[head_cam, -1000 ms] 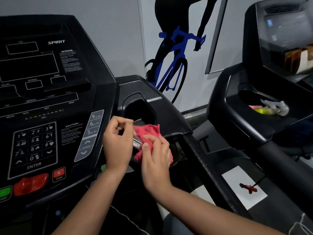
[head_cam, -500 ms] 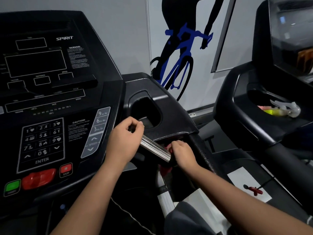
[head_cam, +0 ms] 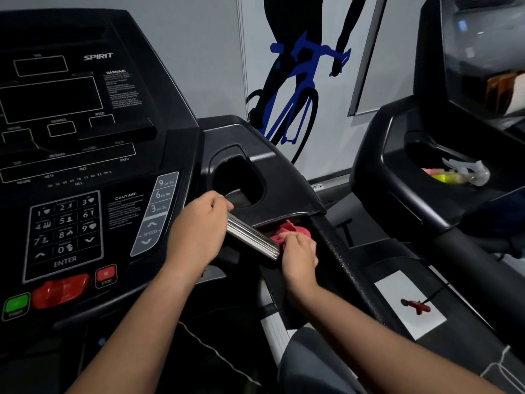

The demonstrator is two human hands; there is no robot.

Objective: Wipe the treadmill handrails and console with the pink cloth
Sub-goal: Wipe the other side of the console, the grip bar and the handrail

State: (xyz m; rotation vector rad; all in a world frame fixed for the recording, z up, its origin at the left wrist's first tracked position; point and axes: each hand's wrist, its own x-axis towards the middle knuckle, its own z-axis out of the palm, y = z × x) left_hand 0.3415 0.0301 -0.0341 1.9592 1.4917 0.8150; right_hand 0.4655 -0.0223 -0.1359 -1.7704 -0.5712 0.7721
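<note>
Now left hand gripping chrome handrail, right hand – pink cloth bunched

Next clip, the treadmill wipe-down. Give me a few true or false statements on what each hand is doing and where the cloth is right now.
1. The left hand grips the upper end of the metal bar. True.
2. The pink cloth lies on the keypad. False: the right hand holds it at the bar's lower end.
3. The right hand presses the stop button. False: no hand touches it.
4. A spray bottle lies in the neighbouring machine's tray. True.
</note>
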